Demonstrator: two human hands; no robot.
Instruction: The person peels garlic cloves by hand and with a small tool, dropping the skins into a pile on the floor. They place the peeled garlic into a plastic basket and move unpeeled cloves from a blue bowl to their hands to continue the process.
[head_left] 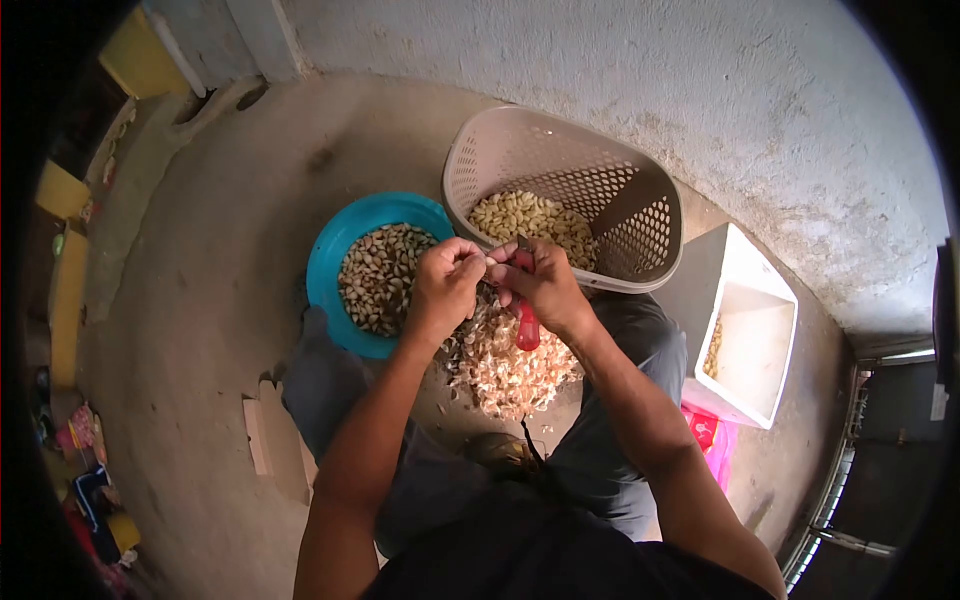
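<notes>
Pale pc (490, 262) pinched at L hand (447, 284) fingertips, red tool (527, 330) gripped in R hand (546, 284)

Small pale piece (490, 262) between left hand (445, 285) and right hand (543, 283), red-handled tool (527, 330) in right hand, handle over flakes (515, 375)

1. A simple home or small home workspace seems to be shown; which one cannot be told
2. This is suggested by the bare concrete floor (220, 280), scuffed painted wall (720, 90) and colourful household clutter (92, 495)
</notes>
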